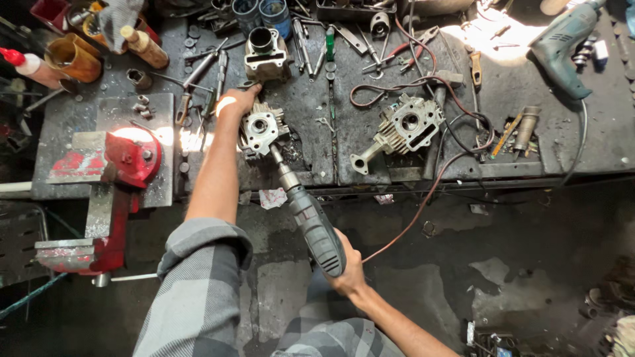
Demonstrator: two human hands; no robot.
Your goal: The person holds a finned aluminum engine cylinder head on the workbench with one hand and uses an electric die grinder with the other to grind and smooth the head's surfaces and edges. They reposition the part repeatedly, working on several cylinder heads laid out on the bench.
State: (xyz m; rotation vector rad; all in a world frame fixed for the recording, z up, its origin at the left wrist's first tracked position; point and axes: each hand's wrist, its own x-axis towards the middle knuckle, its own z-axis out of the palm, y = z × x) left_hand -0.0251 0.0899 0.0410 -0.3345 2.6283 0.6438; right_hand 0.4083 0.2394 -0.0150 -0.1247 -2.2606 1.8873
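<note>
My left hand (238,100) rests on the top of a small finned metal engine cylinder head (261,129) lying on the dark workbench (311,152), steadying it. My right hand (345,264) grips the rear of a dark grey power drill (311,221), whose bit end points into the cylinder head from below. A reddish cable runs from the drill area back onto the bench.
A second cylinder head (403,129) lies to the right. A cylinder block (266,54) stands behind my left hand. A red bench vise (122,165) is at the left edge, a green drill (562,43) at top right. Wrenches, screwdrivers, bottles and cups litter the bench.
</note>
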